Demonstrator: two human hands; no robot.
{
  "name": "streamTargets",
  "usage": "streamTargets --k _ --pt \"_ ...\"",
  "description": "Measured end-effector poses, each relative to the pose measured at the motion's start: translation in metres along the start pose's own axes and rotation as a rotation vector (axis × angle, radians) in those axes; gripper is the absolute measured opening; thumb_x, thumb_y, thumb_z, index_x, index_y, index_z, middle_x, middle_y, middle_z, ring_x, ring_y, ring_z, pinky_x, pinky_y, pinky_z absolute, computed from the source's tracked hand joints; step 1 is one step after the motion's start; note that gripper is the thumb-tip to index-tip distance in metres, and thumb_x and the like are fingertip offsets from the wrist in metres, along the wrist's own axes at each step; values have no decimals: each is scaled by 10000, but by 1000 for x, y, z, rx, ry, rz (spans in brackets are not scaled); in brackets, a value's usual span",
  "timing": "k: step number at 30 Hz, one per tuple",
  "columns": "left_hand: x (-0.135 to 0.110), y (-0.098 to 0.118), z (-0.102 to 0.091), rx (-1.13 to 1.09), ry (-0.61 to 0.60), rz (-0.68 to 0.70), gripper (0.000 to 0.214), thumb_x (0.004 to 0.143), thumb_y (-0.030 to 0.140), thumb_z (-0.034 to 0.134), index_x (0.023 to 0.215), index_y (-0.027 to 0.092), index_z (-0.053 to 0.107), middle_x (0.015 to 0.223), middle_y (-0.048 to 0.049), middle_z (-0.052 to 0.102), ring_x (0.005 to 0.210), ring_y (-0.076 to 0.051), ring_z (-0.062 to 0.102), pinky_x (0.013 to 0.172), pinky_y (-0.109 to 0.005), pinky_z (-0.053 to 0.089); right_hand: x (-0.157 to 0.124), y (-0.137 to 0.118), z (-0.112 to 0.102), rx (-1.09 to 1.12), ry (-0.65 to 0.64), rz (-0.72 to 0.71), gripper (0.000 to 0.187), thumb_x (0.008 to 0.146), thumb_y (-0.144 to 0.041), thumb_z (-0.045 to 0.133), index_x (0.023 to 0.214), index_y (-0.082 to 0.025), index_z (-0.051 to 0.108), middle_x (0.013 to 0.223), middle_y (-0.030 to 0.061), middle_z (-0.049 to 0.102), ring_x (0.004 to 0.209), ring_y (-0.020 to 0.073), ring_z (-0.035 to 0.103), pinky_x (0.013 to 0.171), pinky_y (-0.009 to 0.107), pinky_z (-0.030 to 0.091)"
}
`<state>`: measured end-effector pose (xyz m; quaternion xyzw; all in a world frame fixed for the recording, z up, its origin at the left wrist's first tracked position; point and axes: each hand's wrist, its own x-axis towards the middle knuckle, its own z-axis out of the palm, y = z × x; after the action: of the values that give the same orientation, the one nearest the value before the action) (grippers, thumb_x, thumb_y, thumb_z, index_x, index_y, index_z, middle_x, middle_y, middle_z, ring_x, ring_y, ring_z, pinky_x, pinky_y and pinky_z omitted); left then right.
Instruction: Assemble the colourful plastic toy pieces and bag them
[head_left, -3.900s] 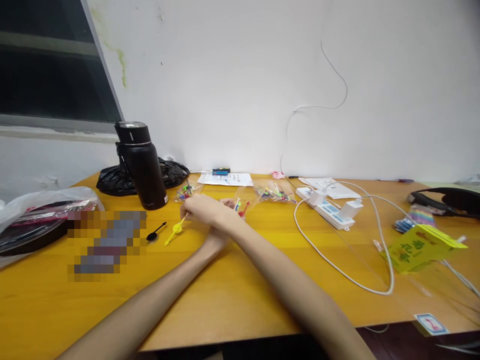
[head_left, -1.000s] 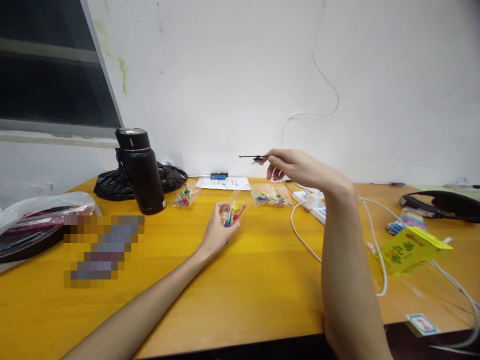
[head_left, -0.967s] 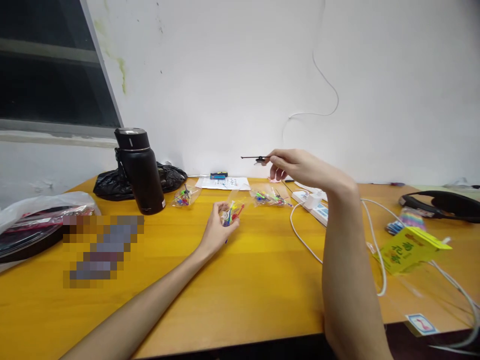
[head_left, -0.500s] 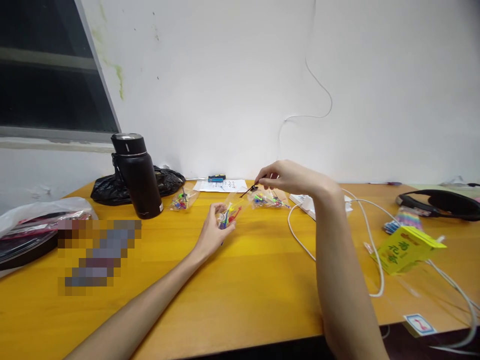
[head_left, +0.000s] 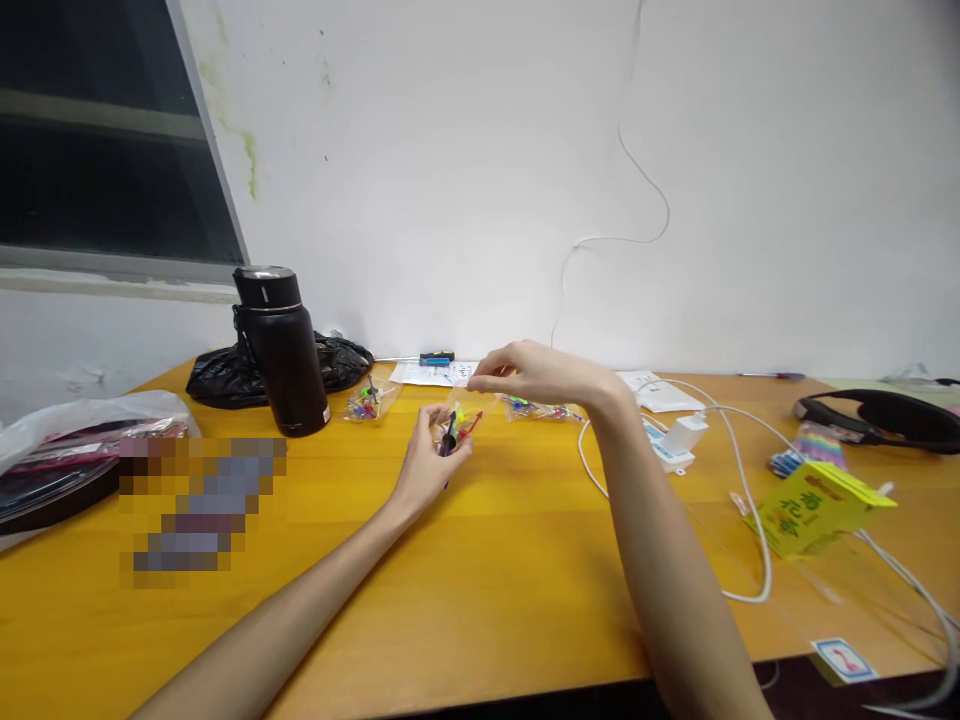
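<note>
My left hand [head_left: 431, 455] is closed round the lower part of a clear plastic bag [head_left: 466, 402]. Small coloured plastic pieces fill it, among them a red arrow-shaped piece [head_left: 471, 426] and a dark piece [head_left: 448, 438]. Over the bag's upper edge hangs my right hand [head_left: 517, 372], bent at the wrist, its fingertips drawn together. Whether they pinch the bag or something small is too fine to see. Behind, a bag of coloured pieces [head_left: 370, 400] lies to the left, and another such bag [head_left: 541, 408] to the right, partly behind my right hand.
A black bottle [head_left: 281, 355] stands at left before a black plastic bag [head_left: 345, 362]. At the back lie a screwdriver [head_left: 435, 358] and printed paper [head_left: 420, 374]. White cables [head_left: 763, 560], a power strip [head_left: 671, 455], a yellow box [head_left: 814, 508] and a headset [head_left: 877, 420] occupy the right.
My right hand has moved left and slightly down to the bag's mouth. The dark thin piece it held no longer shows in its fingers; a dark piece now shows at the bag.
</note>
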<state>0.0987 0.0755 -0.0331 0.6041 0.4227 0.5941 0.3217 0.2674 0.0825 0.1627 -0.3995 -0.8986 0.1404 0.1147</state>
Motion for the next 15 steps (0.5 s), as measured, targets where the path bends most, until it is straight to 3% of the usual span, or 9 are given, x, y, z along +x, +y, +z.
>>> streamTargets --k 4,8,15 --pt "2 -2 0 -30 39 5 473 775 300 754 1159 227 485 1223 -84 602 1223 -237 571 1090 -420 394 13 -7 16 -30 -97 -33 146 861 -247 650 894 -177 773 858 43 750 742 149 625 619 247 410" --pt "5 -1 -2 -31 65 8 546 755 360 790 1185 241 475 1273 -88 562 1278 -240 518 1105 -414 374 21 -2 21 -91 -37 -73 171 841 -119 605 896 -167 759 894 44 752 775 147 634 665 250 424" --pt "15 6 -13 -206 -42 -77 674 776 506 746 1315 255 428 1388 -119 478 1182 -226 563 828 -294 524 9 6 4 -205 122 -111 223 821 -61 588 866 -201 755 916 41 748 934 201 632 803 297 438"
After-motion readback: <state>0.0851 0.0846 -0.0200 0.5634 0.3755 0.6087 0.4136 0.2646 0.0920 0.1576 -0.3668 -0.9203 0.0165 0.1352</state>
